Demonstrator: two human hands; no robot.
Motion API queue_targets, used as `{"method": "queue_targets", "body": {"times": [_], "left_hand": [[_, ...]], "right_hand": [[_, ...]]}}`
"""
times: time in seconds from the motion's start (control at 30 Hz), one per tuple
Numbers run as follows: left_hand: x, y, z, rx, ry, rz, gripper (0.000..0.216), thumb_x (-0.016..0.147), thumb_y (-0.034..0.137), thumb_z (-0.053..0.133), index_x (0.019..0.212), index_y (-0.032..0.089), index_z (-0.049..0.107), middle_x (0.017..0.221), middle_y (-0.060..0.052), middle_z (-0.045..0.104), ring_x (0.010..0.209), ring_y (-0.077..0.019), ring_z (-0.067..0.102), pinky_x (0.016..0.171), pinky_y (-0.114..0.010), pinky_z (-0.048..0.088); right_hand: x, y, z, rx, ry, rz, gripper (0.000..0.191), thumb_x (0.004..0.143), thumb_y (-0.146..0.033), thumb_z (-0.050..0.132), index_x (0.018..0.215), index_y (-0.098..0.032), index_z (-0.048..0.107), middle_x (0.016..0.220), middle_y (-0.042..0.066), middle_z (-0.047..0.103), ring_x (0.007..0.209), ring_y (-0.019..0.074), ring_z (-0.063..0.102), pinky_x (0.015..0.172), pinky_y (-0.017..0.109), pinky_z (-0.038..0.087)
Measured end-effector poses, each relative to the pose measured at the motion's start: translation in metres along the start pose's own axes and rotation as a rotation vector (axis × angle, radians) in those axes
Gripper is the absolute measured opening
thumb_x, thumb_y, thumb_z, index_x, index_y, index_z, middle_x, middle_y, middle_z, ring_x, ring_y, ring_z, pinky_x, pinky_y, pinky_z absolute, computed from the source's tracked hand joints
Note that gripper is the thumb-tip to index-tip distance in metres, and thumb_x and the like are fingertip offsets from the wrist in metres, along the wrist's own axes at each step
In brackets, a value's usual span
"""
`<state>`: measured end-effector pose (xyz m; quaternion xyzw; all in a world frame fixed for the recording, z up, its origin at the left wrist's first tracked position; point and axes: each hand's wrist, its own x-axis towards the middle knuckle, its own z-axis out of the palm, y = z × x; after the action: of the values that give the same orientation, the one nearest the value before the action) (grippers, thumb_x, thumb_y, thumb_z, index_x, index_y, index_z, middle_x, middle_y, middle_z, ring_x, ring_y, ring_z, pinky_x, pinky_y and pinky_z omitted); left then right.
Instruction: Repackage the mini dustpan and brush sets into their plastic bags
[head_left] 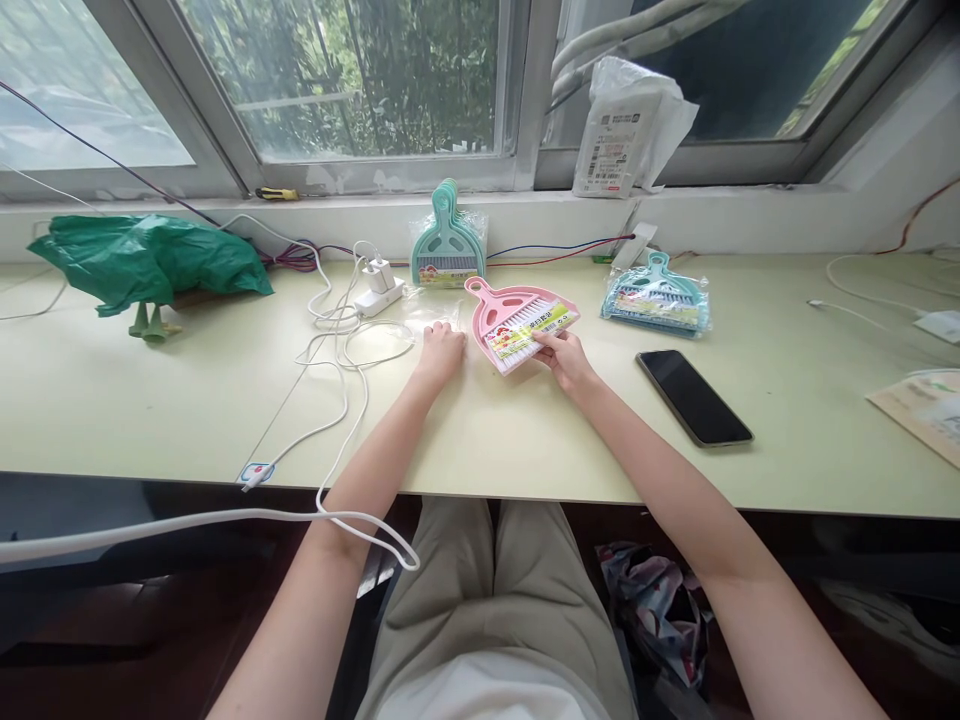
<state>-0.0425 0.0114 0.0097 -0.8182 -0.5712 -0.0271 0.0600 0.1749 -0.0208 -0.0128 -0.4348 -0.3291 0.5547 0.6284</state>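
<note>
A pink dustpan with a white-bristled brush and a printed label card is gripped at its lower right corner by my right hand. The dustpan is tilted just above the table, its handle pointing up and left. My left hand rests on the table left of it with the fingers curled down on a clear plastic bag; the fingertips are partly hidden. Behind stand stacked teal dustpans in clear wrap, leaning against the wall. To the right lie more wrapped teal dustpan sets.
A black phone lies right of my right arm. White cables and a charger on a power strip spread at left. A green plastic bag covers something. On the sill are a yellow cutter and a wrapped box.
</note>
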Motion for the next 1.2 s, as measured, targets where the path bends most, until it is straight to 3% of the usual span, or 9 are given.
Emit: {"method": "queue_targets", "body": {"times": [0.37,0.57,0.73,0.87,1.03,1.2], "left_hand": [[-0.005,-0.003,-0.004,-0.007,0.029,-0.020,0.049,0.086,0.005,0.035,0.120,0.021,0.067,0.111,-0.018,0.055,0.109,-0.0326,0.051,0.092,-0.044,0.033],[0.001,-0.010,0.003,0.053,0.046,-0.075,0.041,0.080,-0.001,0.039,0.107,0.010,0.067,0.109,-0.021,0.057,0.110,-0.0336,0.052,0.093,-0.046,0.035],[0.004,-0.013,-0.001,0.051,0.177,-0.145,0.052,0.080,-0.005,0.031,0.126,0.003,0.055,0.115,-0.024,0.056,0.115,-0.0346,0.051,0.094,-0.046,0.036],[0.004,-0.010,-0.004,0.066,0.227,-0.121,0.059,0.078,-0.007,0.029,0.134,0.000,0.048,0.120,-0.025,0.055,0.119,-0.0337,0.049,0.099,-0.047,0.034],[0.005,-0.007,-0.003,0.020,0.233,-0.125,0.061,0.081,-0.006,0.028,0.139,0.003,0.044,0.123,-0.023,0.054,0.121,-0.0331,0.047,0.101,-0.046,0.035],[0.009,-0.014,-0.002,-0.147,0.291,-0.131,0.067,0.079,-0.008,0.028,0.139,0.014,0.049,0.121,-0.016,0.055,0.118,-0.0280,0.049,0.096,-0.039,0.043]], "right_hand": [[0.002,0.000,-0.001,-0.069,0.004,0.074,0.011,0.080,-0.006,0.066,0.088,-0.014,0.067,0.089,0.004,0.076,0.074,0.0129,0.071,0.067,0.023,0.061],[0.003,-0.005,-0.005,-0.086,-0.006,0.124,0.016,0.080,-0.004,0.064,0.092,-0.014,0.065,0.087,0.004,0.076,0.074,0.0136,0.072,0.067,0.022,0.062],[0.000,-0.006,-0.007,-0.096,-0.048,0.134,0.021,0.079,-0.003,0.065,0.097,-0.015,0.064,0.088,0.004,0.076,0.078,0.0154,0.073,0.070,0.026,0.063],[0.001,-0.005,-0.006,-0.116,-0.050,0.144,0.020,0.078,-0.004,0.066,0.095,-0.016,0.065,0.088,0.004,0.076,0.077,0.0154,0.073,0.070,0.026,0.063],[0.003,-0.004,-0.006,-0.145,-0.076,0.146,0.017,0.078,-0.005,0.067,0.091,-0.015,0.066,0.090,0.005,0.077,0.076,0.0150,0.073,0.069,0.026,0.062],[0.002,-0.005,-0.006,-0.156,-0.141,0.160,0.013,0.078,-0.007,0.068,0.089,-0.014,0.068,0.092,0.006,0.077,0.075,0.0147,0.073,0.067,0.023,0.062]]}}
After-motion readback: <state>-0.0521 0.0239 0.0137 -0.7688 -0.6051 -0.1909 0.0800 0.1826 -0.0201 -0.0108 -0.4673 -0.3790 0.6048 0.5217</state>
